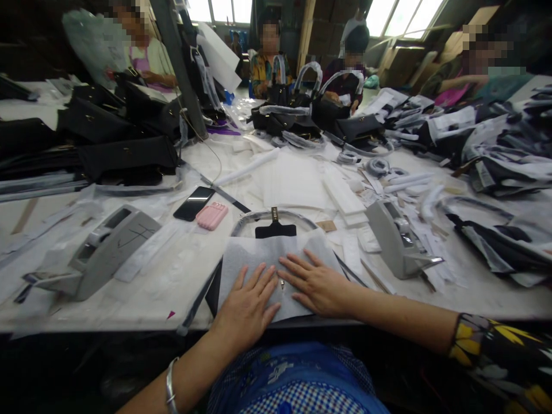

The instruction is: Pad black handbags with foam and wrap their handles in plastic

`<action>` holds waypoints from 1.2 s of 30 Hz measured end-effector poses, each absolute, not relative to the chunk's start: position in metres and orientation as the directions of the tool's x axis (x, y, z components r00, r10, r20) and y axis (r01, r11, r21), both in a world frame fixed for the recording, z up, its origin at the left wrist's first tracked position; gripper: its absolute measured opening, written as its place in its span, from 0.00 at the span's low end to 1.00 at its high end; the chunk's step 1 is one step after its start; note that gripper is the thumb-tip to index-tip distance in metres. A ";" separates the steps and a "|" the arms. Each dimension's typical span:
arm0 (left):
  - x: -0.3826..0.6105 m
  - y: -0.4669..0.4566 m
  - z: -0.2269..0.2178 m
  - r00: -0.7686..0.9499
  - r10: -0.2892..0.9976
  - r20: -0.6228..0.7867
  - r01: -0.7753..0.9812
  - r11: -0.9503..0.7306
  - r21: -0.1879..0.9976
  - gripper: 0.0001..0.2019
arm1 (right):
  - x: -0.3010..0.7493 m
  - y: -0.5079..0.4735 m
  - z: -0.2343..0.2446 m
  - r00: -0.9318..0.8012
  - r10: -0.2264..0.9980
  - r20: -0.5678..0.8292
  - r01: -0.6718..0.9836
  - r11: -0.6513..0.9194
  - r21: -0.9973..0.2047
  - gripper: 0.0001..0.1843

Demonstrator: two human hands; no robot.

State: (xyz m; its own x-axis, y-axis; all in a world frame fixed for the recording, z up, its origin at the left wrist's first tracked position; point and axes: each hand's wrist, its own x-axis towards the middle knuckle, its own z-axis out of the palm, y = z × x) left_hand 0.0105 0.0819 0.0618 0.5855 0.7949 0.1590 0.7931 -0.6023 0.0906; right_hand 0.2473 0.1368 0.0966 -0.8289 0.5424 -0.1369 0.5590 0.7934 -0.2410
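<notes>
A black handbag [213, 294] lies at the table's near edge, mostly hidden under a sheet of white tissue paper [241, 253]. Both hands press flat on that sheet. My left hand [248, 302] has its fingers stretched out over the paper's left part. Fingers spread, my right hand [317, 284] rests on the right part. Between them a small metal clasp [282, 283] shows at the paper. Beyond the sheet are the bag's black flap tab [276, 231] with a metal fitting and a wrapped, curved handle [250, 216].
Grey tape dispensers stand on the left [112, 247] and right [394, 238]. Past the bag lie a phone [194, 203], a pink case [212, 215] and white paper sheets [295, 178]. Black bags [127, 158] are piled left, back and right. Several people sit across the table.
</notes>
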 end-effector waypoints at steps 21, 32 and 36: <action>-0.001 0.085 0.058 0.566 0.787 0.244 0.787 -0.604 0.124 0.27 | 0.264 0.129 0.071 -0.798 0.603 0.003 0.576 0.765 -0.288 0.33; -0.021 0.114 0.056 0.588 0.698 0.409 0.729 -0.676 0.106 0.15 | 0.277 0.138 0.052 -0.699 0.603 0.385 0.548 0.797 -0.253 0.21; -0.028 0.135 0.075 0.608 0.707 0.361 0.708 -0.689 0.156 0.14 | 0.280 0.152 0.062 -0.668 0.674 0.315 0.612 0.739 -0.283 0.18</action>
State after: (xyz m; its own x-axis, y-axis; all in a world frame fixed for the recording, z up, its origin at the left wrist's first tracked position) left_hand -0.0279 0.1351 0.0750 0.6082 0.7068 0.3613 0.7078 -0.6889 0.1564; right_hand 0.2795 0.1521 0.0620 -0.6680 0.6741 0.3152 0.6118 0.7386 -0.2831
